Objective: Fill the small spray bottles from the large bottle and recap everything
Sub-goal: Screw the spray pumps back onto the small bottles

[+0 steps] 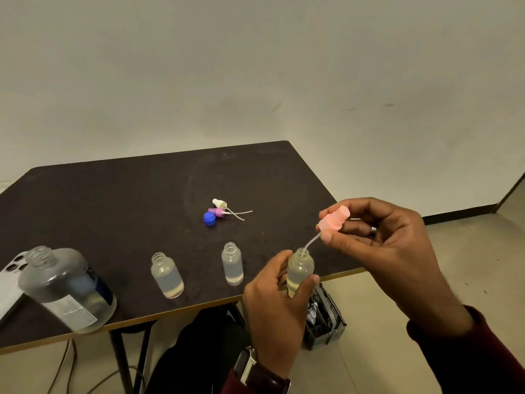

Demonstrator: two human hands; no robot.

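Observation:
My left hand (272,302) grips a small clear bottle (299,270) of pale liquid above the table's front edge. My right hand (380,245) pinches a pink spray cap (333,219) just above it; the cap's thin tube dips into the bottle's open neck. Two more small bottles (167,275) (232,264) stand uncapped on the dark table (127,200), each holding liquid. The large bottle (66,288) stands uncapped at the left. A white spray cap (219,203), a purple spray cap (216,212) and a blue cap (209,218) lie together mid-table.
A white phone (11,280) lies at the table's left edge behind the large bottle. Under the table sit a dark bag (199,345) and a grey crate (325,322). Cables (68,368) run across the floor at lower left.

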